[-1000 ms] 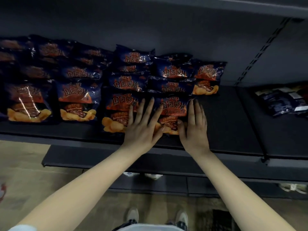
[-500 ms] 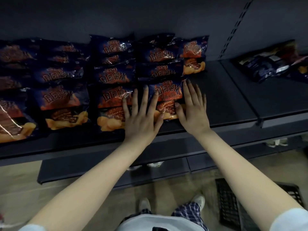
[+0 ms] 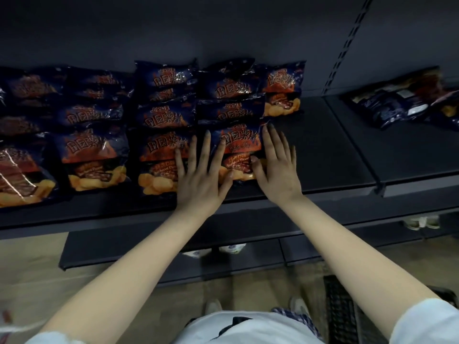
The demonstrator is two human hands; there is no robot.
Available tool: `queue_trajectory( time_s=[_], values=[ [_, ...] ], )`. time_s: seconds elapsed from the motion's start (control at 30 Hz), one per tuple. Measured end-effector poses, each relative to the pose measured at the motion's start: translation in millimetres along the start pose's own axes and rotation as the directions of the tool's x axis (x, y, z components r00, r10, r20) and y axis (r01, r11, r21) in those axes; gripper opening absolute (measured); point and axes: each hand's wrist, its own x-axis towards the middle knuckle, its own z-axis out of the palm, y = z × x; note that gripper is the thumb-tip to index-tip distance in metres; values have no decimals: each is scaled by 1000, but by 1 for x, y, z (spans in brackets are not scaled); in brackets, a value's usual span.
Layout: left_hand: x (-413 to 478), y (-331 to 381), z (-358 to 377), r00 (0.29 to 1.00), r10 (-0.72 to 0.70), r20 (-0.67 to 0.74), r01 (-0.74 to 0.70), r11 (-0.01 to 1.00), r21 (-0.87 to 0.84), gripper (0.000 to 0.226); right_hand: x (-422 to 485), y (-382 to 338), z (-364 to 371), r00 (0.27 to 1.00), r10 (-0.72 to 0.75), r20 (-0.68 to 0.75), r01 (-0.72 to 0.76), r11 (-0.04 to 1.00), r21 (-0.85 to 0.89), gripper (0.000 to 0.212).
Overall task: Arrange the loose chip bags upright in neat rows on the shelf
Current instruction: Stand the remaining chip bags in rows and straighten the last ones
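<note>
Most of the shelf (image 3: 323, 155) already carries chip bags set in rows running from the near edge to the back wall, each bag leaning on the one behind with its printed face toward the camera. The left hand (image 3: 198, 175) lies flat with its fingers spread wide, covering the seam between the front bag of one row (image 3: 159, 160) and the front bag of the rightmost full row (image 3: 239, 147). The right hand (image 3: 278, 167) lies flat too, fingers together and extended, its thumb on the lower right of that same bag and its palm against the bag's right edge. Neither hand grips anything; both press or square the packet, so the step in hand looks like tidying the front of this row. One further bag (image 3: 283, 90) stands alone at the far right against the back wall, with bare shelf in front of it, so that row looks barely begun. On the neighbouring shelf section to the right, a small heap of loose bags (image 3: 402, 100) lies flat and jumbled, well apart from the rows; these seem to be what is left to stand up. By this view the task is well past halfway, with the last row to fill and the loose heap to bring over. How the rows at the far left end is cut off by the frame
</note>
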Motion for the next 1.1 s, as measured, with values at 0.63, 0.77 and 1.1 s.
queue_trajectory(
  time_s=[0.63, 0.77, 1.1],
  values=[
    [80, 218, -6, 989, 33, -141, -50, 991, -120, 56, -2, 187, -148, 994, 57, -94, -51, 997, 63, 55],
    [108, 286, 5, 992, 15, -129, -40, 980, -197, 55, -6, 237, -191, 987, 127, -99, -125, 992, 29, 50],
    [175, 390, 29, 962, 170, -212, -231, 921, -313, 50, -7, 328, -254, 952, 279, -128, -292, 951, -98, 55]
  ],
)
